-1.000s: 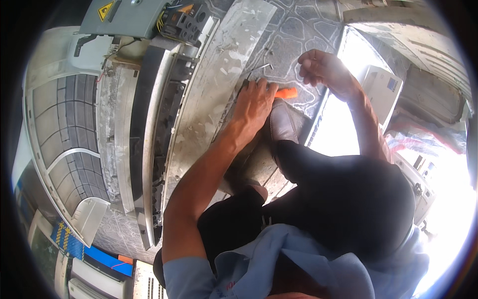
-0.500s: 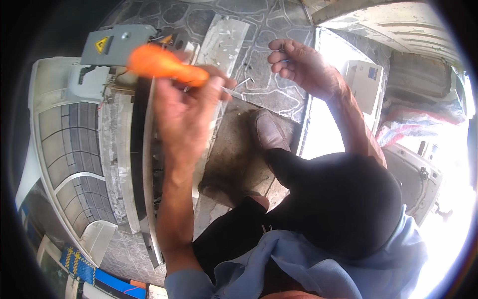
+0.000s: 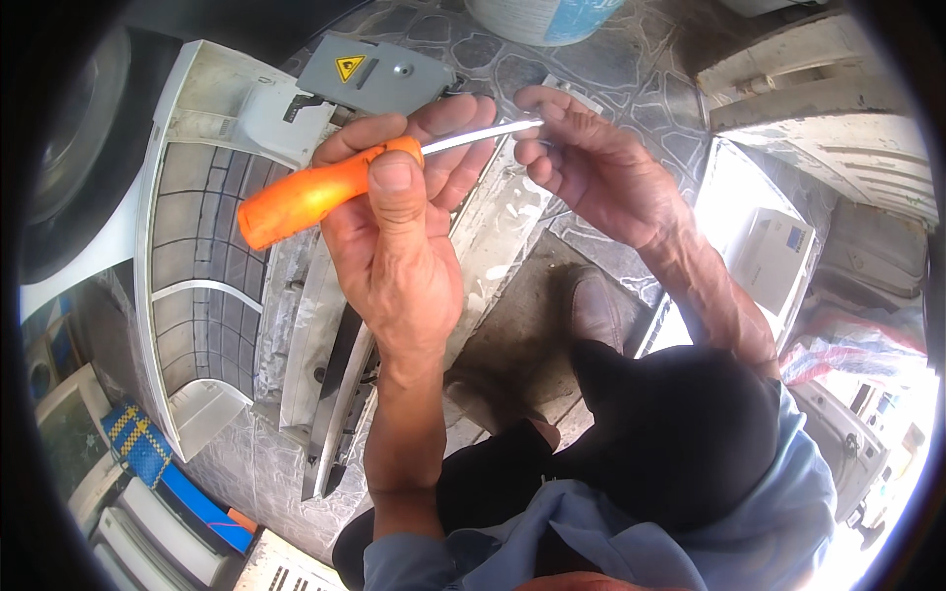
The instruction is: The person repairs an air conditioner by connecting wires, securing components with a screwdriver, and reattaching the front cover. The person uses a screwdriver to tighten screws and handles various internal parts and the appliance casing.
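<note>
A screwdriver with an orange handle [image 3: 310, 197] lies across the palm of my left hand [image 3: 404, 261], which holds it with the thumb on the handle and the palm turned up. Its bright shaft slants up to the right. The tip meets the curled fingers of my right hand [image 3: 616, 172], where thumb and index come together. Whatever small thing those fingers may hold is too small to make out. Below the hands lies a long, dirty white housing [image 3: 330, 325], partly hidden by my left forearm.
Left of the housing is a white frame with mesh filters [image 3: 202, 236]. A grey cover with a yellow warning triangle [image 3: 399, 77] sits beyond my left hand. A white bucket [image 3: 537, 20] stands at the far edge; a white box [image 3: 774, 251] is at the right. My shoe [image 3: 596, 310] rests between.
The screwdriver, blurred and apart from my right hand before, is now still with its tip at the right fingers. My left palm has turned up. The whole view has shifted, bringing the bucket in.
</note>
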Motion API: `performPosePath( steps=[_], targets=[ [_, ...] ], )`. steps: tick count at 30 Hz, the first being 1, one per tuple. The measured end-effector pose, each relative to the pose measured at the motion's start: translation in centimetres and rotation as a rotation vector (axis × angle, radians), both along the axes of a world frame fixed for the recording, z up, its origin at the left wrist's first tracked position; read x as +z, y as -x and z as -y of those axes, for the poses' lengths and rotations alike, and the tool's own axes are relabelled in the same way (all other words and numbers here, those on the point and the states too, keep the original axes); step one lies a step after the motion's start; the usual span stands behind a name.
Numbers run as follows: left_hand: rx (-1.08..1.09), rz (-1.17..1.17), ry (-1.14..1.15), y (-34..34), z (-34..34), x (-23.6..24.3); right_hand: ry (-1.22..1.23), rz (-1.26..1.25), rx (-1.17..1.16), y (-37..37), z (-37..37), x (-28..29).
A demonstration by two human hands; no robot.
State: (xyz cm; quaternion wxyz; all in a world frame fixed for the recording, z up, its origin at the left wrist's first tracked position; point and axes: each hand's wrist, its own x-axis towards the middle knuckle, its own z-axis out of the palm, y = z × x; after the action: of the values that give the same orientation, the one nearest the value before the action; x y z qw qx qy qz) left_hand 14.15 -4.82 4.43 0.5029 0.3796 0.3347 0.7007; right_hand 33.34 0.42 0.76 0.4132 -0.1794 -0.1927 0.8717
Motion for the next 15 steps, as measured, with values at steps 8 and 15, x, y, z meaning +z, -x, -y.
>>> performPosePath(
  steps=[8, 15],
  targets=[
    [0.148, -0.053, -0.022, 0.1, -0.5, -0.7, 0.012, -0.011, -0.004, 2.2, -0.9, -1.1],
    [0.236, -0.115, -0.043, -0.1, -1.5, -1.2, -0.061, 0.072, -0.146, 4.1, -1.6, -1.8]
  ],
)
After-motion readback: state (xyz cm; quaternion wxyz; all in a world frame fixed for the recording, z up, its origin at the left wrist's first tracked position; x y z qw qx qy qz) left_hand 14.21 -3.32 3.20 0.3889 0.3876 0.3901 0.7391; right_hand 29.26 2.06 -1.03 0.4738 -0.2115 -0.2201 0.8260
